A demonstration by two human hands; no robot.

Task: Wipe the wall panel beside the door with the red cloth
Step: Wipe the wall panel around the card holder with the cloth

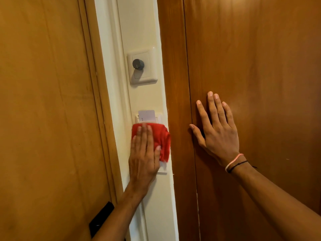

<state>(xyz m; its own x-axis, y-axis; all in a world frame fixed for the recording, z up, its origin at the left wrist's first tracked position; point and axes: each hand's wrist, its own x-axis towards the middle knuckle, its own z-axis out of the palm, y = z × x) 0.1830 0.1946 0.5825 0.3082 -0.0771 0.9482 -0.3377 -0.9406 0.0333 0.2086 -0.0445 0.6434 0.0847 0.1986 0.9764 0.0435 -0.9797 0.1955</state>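
Note:
A narrow cream wall panel (142,28) runs between the wooden door (45,101) on the left and brown wood panelling (251,49) on the right. My left hand (144,153) presses the red cloth (161,138) flat against the panel, over a white card-holder switch (149,117) with a white card in its slot. The cloth hides most of that switch plate. My right hand (217,129) lies flat with fingers spread on the wood panelling, holding nothing.
A white dimmer plate with a dark grey knob (138,64) sits higher on the cream panel. A black door fitting (101,218) shows at the door's lower edge. Two thin bands circle my right wrist (234,162).

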